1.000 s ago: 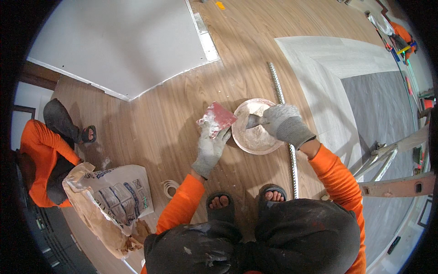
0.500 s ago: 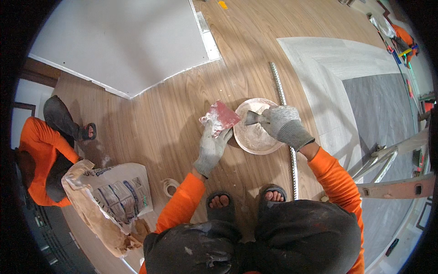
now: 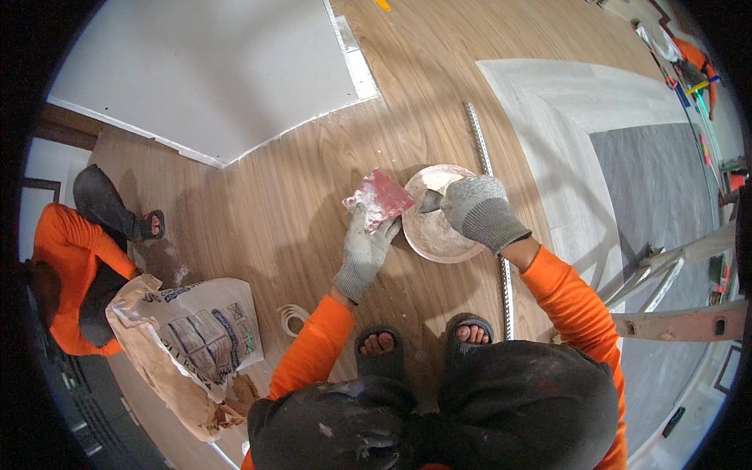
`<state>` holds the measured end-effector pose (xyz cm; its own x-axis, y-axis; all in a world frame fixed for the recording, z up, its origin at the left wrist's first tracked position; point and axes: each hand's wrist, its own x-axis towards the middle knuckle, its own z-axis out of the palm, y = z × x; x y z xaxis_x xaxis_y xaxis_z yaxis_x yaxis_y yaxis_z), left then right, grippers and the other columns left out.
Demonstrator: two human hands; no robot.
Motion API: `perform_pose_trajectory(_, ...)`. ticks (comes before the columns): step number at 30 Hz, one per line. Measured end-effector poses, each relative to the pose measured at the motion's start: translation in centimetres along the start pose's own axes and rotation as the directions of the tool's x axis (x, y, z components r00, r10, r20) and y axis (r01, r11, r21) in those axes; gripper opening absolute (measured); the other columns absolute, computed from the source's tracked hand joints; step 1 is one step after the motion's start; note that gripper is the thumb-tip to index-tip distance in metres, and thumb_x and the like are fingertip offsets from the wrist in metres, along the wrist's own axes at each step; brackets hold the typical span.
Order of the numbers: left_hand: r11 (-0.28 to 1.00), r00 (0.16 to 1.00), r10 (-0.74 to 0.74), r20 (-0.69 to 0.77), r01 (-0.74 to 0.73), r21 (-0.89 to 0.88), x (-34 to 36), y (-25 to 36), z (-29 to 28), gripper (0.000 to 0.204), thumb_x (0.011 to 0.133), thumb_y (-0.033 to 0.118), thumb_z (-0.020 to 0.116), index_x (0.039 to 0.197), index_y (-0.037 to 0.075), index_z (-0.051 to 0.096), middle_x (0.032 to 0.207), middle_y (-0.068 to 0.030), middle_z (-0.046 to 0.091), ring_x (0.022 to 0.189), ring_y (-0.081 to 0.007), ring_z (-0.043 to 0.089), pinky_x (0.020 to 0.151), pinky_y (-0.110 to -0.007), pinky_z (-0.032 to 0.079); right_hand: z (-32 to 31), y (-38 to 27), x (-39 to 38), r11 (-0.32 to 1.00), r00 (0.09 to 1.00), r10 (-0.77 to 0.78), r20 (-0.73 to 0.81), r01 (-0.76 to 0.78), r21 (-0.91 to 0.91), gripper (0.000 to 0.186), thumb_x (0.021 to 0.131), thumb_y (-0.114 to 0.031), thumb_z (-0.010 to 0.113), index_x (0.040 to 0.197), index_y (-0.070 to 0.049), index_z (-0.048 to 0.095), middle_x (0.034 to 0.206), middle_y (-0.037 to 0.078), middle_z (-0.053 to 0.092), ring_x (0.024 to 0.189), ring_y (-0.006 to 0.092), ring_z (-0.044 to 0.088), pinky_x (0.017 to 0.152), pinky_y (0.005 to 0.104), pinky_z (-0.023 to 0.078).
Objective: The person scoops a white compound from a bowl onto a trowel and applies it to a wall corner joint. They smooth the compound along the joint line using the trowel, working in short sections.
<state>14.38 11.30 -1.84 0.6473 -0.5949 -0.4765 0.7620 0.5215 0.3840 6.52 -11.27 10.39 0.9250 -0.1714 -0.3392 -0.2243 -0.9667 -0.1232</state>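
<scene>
My gloved left hand (image 3: 366, 254) is closed on a flat red square plate (image 3: 388, 193) smeared with white compound, close to the left rim of a round pale tub (image 3: 433, 251). Whitish paste (image 3: 429, 229) coats the tub's inside. Above it, my gloved right hand (image 3: 478, 210) grips a putty knife (image 3: 430, 201). Its dark blade points left toward the plate, and the handle is hidden in my fist. Whether the blade touches the paste, I cannot tell.
A perforated metal strip (image 3: 479, 141) runs past the tub's right side. At lower left stands an opened paper sack (image 3: 207, 329), with a roll of tape (image 3: 293, 319) nearby. Another person in orange (image 3: 78, 243) crouches at far left. A ladder (image 3: 681, 323) stands right.
My right hand has shifted slightly left and up over the tub with the putty knife. My left hand and the red plate have barely moved.
</scene>
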Motion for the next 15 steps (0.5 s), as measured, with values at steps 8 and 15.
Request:
perform_pose_trajectory(8,0.999,0.995,-0.011,0.099,0.014,-0.032,0.0,0.2,-0.7,0.055,0.109,0.043,0.047,0.154,0.01,0.041,0.155,-0.0138,0.048,0.145,-0.0365,0.043,0.123,-0.056,0.029,3.5,1.4,-0.1,0.973,0.994,0.011,-0.109,0.015,0.228,0.038,0.096,-0.038,0.059,0.108,-0.006,0.077,0.1,0.023,0.074,0.097,0.0369,0.072,0.089,0.0465,0.056)
perform_pose_trajectory(15,0.997,0.992,-0.014,0.123,0.024,-0.077,0.0,0.0,-0.3,0.056,0.11,0.042,0.046,0.154,0.009,0.041,0.155,-0.0152,0.048,0.146,-0.0381,0.042,0.124,-0.055,0.029,3.0,5.4,-3.6,0.936,0.988,0.021,-0.153,0.034,0.35,0.038,0.097,-0.043,0.059,0.114,-0.012,0.075,0.106,0.013,0.075,0.097,0.0346,0.072,0.088,0.0452,0.057)
